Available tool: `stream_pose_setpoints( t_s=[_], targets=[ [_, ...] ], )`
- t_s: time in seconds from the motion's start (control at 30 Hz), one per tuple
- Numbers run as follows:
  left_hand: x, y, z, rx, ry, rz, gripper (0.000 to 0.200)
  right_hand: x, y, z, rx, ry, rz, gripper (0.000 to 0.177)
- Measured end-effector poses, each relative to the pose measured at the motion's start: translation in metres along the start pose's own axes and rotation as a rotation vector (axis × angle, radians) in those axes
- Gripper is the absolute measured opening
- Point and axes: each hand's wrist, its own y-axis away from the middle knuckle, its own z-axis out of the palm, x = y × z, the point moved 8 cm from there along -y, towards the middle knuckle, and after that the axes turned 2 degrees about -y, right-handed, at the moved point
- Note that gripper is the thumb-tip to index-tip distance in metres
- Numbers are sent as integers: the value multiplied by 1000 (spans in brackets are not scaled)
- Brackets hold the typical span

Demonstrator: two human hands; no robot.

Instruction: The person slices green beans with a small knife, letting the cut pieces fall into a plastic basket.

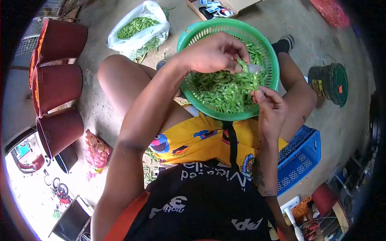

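- The green bean strip point(252, 83) is between both hands, above the near-right part of the basket; its surface is smooth and a little shiny.
- The left hand point(215, 54) pinches its upper end, fingers close together; beside them shows a pale, flat, blade-like thing point(255, 68), and I cannot tell its grip on this.
- The right hand point(274, 106) holds the lower end narrowly, between thumb and fingertip, inside the right rim.
- Under them, thin slanted bean slices point(225, 96) fill the round green plastic basket point(274, 60), which has slots below its rim.
- Against the basket's near edge are yellow shorts point(215, 134) with cartoon faces; the black shirt point(209, 201) bears white lettering, folded, which I cannot read surely.
- Beyond the left rim, a translucent plastic bag point(163, 30) contains more slices.
- Beyond the right rim stands a dark bucket point(321, 84), its yellowish label too small for reading.
- Past the near-right rim is a perforated blue crate point(299, 168).
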Motion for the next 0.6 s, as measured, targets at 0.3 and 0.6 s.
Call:
stream_pose_setpoints(
  t_s=[0.3, 0.6],
  targets=[
    [7, 2, 26, -79, 35, 4, 29, 2, -3, 10, -22, -31, 43, 24],
    [5, 0, 26, -91, -80, -5, 30, 8, -6, 10, -31, -46, 28, 21]
  ],
)
